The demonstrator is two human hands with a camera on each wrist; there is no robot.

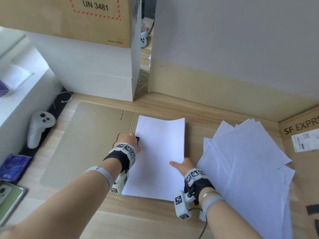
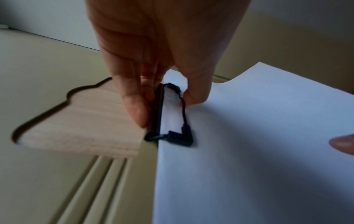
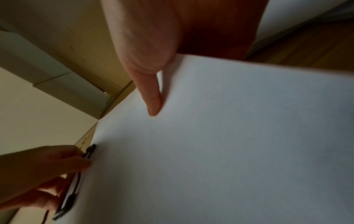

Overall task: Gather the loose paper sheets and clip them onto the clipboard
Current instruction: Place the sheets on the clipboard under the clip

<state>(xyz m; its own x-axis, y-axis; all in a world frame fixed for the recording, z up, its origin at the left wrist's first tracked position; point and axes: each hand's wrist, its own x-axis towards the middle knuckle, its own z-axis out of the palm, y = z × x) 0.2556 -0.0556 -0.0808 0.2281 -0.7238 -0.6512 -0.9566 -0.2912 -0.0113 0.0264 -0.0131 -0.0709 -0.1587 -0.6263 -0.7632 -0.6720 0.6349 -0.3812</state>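
Item: stack of paper (image 1: 159, 157), white, squared up, lying on the folder board (image 1: 89, 140) that serves as the clipboard, which is spread flat on the bench (image 1: 151, 219). The far edge of the stack curls up slightly.

Item: black wire clip (image 2: 172, 113), at the left edge of the stack. Its frame lies over the top sheet, seemingly so the stack is pinned at one side only.

Left hand (image 1: 133, 142): grip narrow, fingers and thumb pinched on the clip, one on either side. Judged to be seating or pressing it down over the sheets.

Right hand (image 1: 183, 165): grip closed on the stack's right edge, thumb (image 3: 153, 97) on top, fingers hidden beneath. Probable purpose: to keep the sheets from sliding while the clip bites.

Item: loose sheets (image 1: 245, 163), fanned and uneven, on the bench just right of the stack, not yet gathered. Task judged partly done.

Also present: white controller (image 1: 38, 128), far left; cardboard boxes (image 1: 72, 19) behind.
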